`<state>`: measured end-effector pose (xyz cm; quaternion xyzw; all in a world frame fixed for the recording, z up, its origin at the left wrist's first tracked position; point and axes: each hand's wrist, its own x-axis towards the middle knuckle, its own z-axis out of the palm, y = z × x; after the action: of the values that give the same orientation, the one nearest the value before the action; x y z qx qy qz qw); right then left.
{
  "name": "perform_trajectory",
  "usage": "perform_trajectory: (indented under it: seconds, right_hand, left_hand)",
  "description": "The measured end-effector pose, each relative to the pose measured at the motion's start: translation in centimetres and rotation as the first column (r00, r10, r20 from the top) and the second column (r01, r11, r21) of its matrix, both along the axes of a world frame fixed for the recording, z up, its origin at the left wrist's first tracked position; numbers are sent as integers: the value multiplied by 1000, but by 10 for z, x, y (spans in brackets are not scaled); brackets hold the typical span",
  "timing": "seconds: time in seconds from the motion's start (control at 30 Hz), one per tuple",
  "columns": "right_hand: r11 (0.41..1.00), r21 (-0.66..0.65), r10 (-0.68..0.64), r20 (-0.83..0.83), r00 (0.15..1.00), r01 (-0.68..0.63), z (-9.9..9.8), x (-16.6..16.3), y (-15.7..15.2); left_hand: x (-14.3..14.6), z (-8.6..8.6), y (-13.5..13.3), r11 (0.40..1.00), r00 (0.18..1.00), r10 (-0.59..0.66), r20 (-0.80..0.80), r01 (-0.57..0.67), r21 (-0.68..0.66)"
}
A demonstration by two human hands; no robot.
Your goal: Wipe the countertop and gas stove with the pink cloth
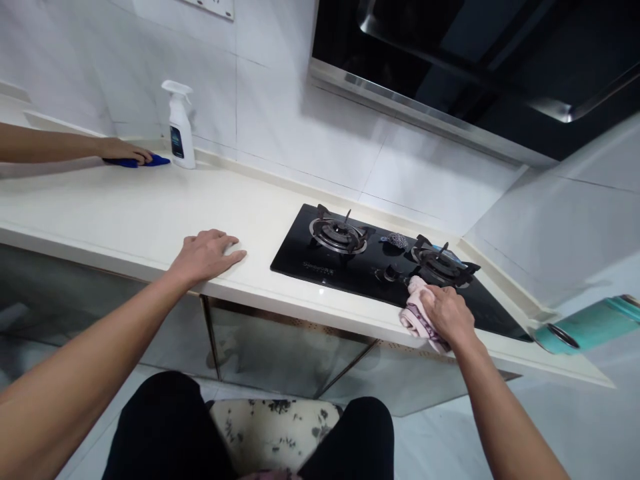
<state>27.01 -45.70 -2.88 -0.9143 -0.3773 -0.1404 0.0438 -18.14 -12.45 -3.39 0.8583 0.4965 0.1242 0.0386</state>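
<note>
The right hand (449, 312) has its fingers curled on a pink cloth (416, 308), which lies over the front edge of the black stove (295, 257), near the right burner (440, 265). The left hand (206, 256) rests on the white table (100, 200), its fingers a bit apart and holding nothing. Far left, another person's hand (123, 148) presses a blue cloth (161, 160) beside a white spray bottle (183, 133).

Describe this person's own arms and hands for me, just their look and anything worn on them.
The bare, ungloved left hand and right hand join slim, tapering forearms. No sleeve, watch or bracelet shows on either; no cables or clear markings are visible.
</note>
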Motion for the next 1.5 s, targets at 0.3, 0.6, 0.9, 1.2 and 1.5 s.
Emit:
perform_trajectory:
  seconds: [0.3,0.6,0.9,1.2,1.5]
  right_hand:
    - [995,0,-102,82,991,102,-6,15,-26]
    - [977,85,-198,43,979,194,-3,-7,-10]
    - [914,195,371,-48,927,-356,-8,-165,93]
    - [716,192,688,-35,725,-671,2,-209,141]
    - [946,228,248,-54,967,-230,-12,-36,8]
  left_hand:
    - [0,-5,3,1000,1000,-2,22,2,16]
    - [3,3,-3,1000,999,-22,28,22,1]
    - [-1,-4,9,999,999,-16,-30,17,37]
    - [-4,-3,19,999,997,2,-77,1,32]
    - [-6,-4,26,999,996,-4,-94,7,35]
